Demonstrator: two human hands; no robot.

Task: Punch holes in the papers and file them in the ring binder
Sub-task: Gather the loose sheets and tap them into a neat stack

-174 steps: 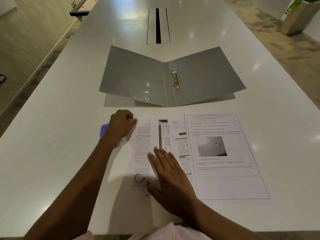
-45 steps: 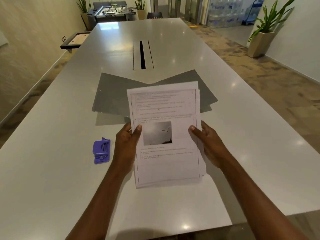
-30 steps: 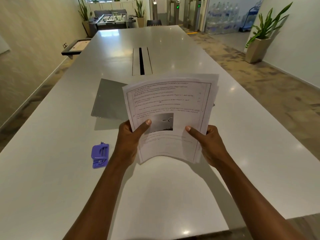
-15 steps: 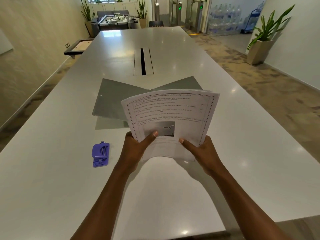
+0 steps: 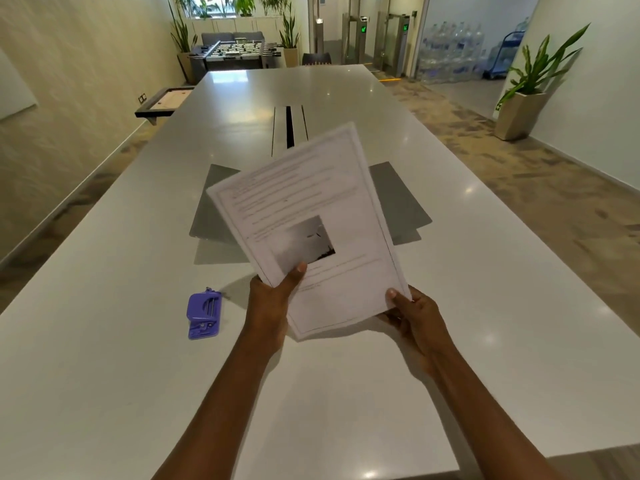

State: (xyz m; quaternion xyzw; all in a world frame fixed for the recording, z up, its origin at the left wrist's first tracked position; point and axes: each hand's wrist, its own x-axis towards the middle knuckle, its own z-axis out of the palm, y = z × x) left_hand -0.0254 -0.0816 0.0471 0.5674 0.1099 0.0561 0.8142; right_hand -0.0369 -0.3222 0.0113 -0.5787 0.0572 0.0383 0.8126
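Observation:
I hold a stack of printed papers (image 5: 311, 216) above the white table (image 5: 104, 375), tilted counter-clockwise, its top sheet showing text and a dark photo. My left hand (image 5: 272, 303) grips the stack's lower left edge with the thumb on top. My right hand (image 5: 414, 317) grips the lower right corner. The open grey ring binder (image 5: 398, 199) lies flat on the table behind the papers; its rings are hidden by the stack. A small purple hole punch (image 5: 204, 315) lies on the table to the left of my left hand.
A dark cable slot (image 5: 289, 128) runs down the table's middle beyond the binder. A potted plant (image 5: 523, 95) stands on the floor at right. A foosball table (image 5: 235, 51) and more plants stand at the room's far end.
The papers were gathered from the table into both hands and lifted. Since half a second ago the stack has turned counter-clockwise and my right hand has slid to its lower right corner.

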